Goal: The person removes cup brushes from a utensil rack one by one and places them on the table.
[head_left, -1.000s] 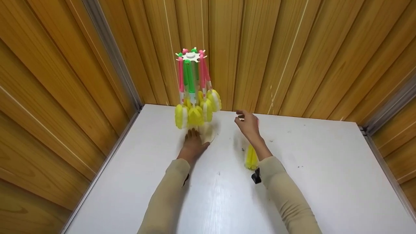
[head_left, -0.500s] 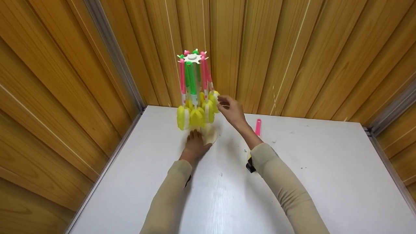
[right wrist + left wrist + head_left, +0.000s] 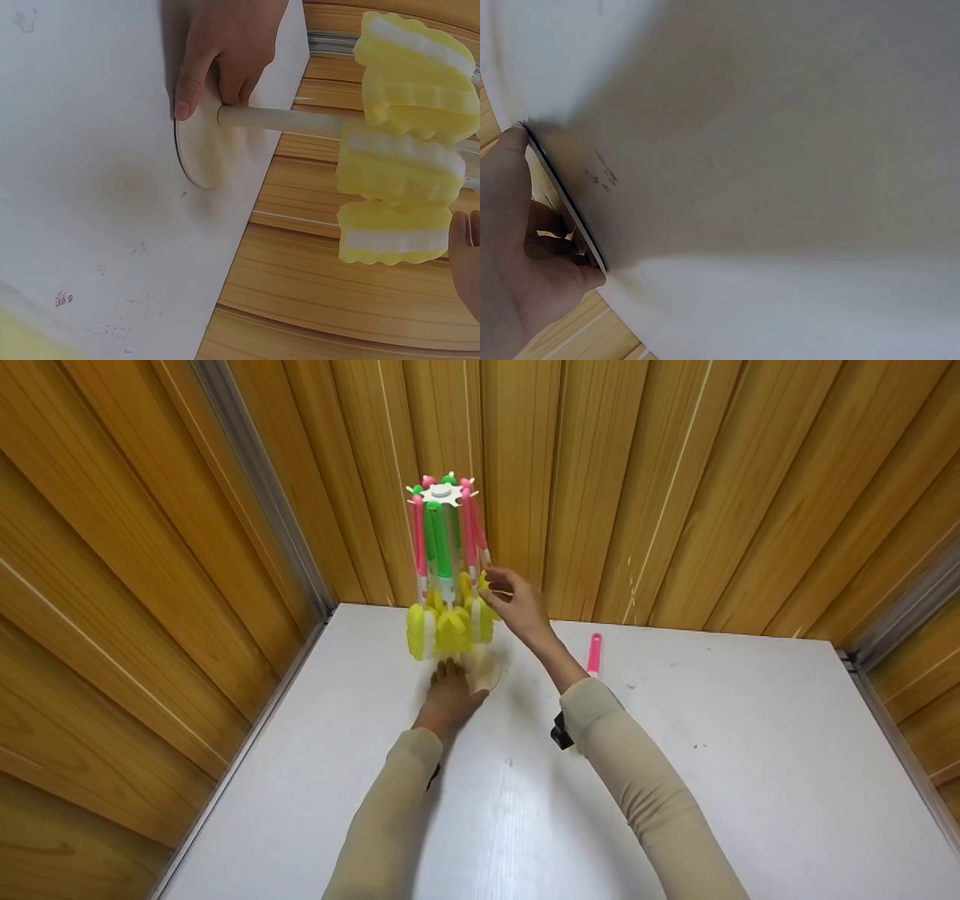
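A white stand [image 3: 441, 493] carries several sponge cup brushes with pink or green handles, hanging with their yellow-and-white sponge heads [image 3: 452, 630] down. My left hand [image 3: 450, 699] holds the stand's round base [image 3: 199, 154], thumb and fingers spread across its rim. My right hand [image 3: 523, 604] is at the right side of the ring of brushes. Its bent fingertips hold the hanging brush [image 3: 394, 234] there, close to the sponge end. From the head view my fingers partly hide that brush.
A loose brush lies on the white table [image 3: 750, 780] to the right. Its pink handle [image 3: 595, 652] shows, while my right sleeve [image 3: 600, 712] covers most of its sponge. Wood-panelled walls [image 3: 592, 487] stand close behind the stand and at both sides.
My right hand has moved left from above the loose brush to the right-hand hanging brush, exposing the loose pink handle. My left hand has stayed on the base.
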Tool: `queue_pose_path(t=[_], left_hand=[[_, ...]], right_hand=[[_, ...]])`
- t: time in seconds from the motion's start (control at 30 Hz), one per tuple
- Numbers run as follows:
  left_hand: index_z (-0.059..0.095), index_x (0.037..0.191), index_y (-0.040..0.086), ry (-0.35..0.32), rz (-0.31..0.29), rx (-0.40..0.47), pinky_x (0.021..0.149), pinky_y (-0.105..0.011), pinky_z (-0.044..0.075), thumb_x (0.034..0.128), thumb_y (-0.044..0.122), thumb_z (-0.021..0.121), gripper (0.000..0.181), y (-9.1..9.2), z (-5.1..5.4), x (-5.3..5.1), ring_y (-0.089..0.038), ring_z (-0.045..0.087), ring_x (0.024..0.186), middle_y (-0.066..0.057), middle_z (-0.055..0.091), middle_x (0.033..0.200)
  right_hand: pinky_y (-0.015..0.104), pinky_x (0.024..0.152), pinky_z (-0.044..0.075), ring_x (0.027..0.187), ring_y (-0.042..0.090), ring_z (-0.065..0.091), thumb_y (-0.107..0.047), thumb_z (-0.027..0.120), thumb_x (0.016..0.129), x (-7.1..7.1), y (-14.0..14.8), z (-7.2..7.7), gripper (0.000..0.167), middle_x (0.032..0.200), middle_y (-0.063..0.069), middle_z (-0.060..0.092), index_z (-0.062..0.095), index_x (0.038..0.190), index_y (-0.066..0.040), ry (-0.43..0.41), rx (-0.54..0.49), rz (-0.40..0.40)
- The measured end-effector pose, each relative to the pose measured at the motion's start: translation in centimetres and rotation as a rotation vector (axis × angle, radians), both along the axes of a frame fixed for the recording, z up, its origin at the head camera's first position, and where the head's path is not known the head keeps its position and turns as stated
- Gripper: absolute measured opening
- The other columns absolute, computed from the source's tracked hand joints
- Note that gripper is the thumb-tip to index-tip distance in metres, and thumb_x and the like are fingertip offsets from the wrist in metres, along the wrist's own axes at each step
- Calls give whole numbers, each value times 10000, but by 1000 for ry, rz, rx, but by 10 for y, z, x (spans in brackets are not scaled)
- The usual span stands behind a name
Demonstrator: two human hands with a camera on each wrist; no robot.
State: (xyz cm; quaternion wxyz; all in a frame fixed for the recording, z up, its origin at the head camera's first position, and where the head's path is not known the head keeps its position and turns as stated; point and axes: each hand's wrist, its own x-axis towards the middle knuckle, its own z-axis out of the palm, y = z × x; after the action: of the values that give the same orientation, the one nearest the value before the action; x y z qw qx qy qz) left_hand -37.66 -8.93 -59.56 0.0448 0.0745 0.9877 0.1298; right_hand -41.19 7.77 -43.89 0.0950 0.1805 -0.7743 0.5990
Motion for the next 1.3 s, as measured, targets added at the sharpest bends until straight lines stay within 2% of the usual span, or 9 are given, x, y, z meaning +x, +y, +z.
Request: queue_pose_path(t=[0.17,0.4,0.57,0.7,0.77,0.9,1.0,1.3], left_hand=[[277,1554,-83,15,-7,1,1234,-478,208,1027,542,515,852,0,4,4,-408,215,1517,-278,226,1629],[210,1581,-64,-10,-2,-27,1240,-463,191,1020,592,484,906,1,0,2,-381,182,1532,-260,169,1653],[150,1602,-32,-39,29,38,1247,-444,161,999,603,521,952,1,-1,1,-344,156,1542,-225,134,1671],[117,1609,-23,-53,33,45,1249,-441,146,999,603,517,961,1,-1,1,-338,137,1547,-215,107,1678],[118,1610,-19,-50,34,38,1248,-441,150,998,609,515,963,1,0,0,-338,143,1545,-211,112,1677],[136,1609,0,-43,48,85,1249,-432,156,982,605,553,965,2,0,1,-314,180,1530,-188,150,1665],[158,1598,-16,-33,39,92,1250,-443,156,986,595,555,952,2,-1,1,-329,187,1526,-198,170,1653],[54,1615,38,-23,52,170,1254,-415,129,964,623,567,1015,-3,-8,-3,-289,165,1534,-167,136,1667]], right_hand=[[350,1031,507,1199,263,617,-145,728,955,-4,-7,3,445,1317,142,643,600,1362,-21,6,-45,23],[357,1058,485,1237,238,597,-185,719,966,-10,-10,5,496,1323,120,638,558,1418,-59,-6,-91,96],[359,1037,499,1192,231,607,-165,703,975,-10,-10,5,446,1271,121,646,571,1384,-46,-37,-87,106],[354,1012,512,1129,257,612,-128,696,975,-9,-13,8,362,1204,148,636,606,1302,-1,-56,-75,91],[361,1001,520,1136,268,612,-111,693,973,-8,-15,9,348,1210,155,626,602,1287,10,-65,-79,92],[363,987,529,1155,261,609,-96,687,975,-5,-14,11,334,1239,141,621,590,1280,0,-88,-102,84],[361,992,524,1132,263,620,-79,686,972,-4,-13,11,334,1223,157,641,592,1280,9,-81,-117,90],[355,944,549,1066,256,650,-52,705,950,-4,-12,9,322,1169,175,679,617,1252,18,-60,-126,131]])
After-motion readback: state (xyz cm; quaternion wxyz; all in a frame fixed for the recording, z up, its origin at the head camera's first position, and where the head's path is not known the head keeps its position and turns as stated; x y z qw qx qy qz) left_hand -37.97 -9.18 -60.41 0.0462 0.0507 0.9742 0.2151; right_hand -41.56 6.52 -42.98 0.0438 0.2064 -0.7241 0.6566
